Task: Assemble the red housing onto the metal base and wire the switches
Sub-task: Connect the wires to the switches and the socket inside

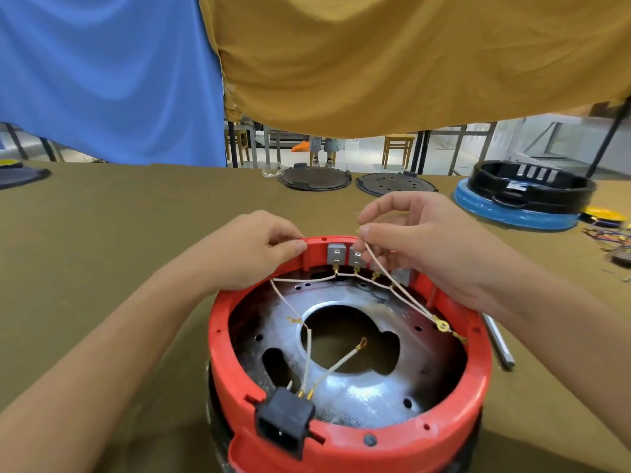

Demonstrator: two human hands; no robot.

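Observation:
The red housing (478, 363), a round plastic ring, sits over the shiny metal base (362, 387) right in front of me. A row of grey switches (345, 254) lines its far inner wall, joined by white wires (300, 276) with gold ring terminals. A black power socket (283, 423) sits in the near rim. My left hand (252, 247) grips the far rim just left of the switches. My right hand (423, 240) pinches a thin white wire (403, 291) above the switches; that wire runs down to a gold ring terminal (443, 326) at the right wall.
Two dark round lids (314, 179) (396, 184) lie at the table's far edge. A black housing on a blue ring (526, 196) stands far right, with loose coloured wires (607, 237) beside it. A metal bar (498, 343) lies right of the red housing. Blue and mustard cloths hang behind.

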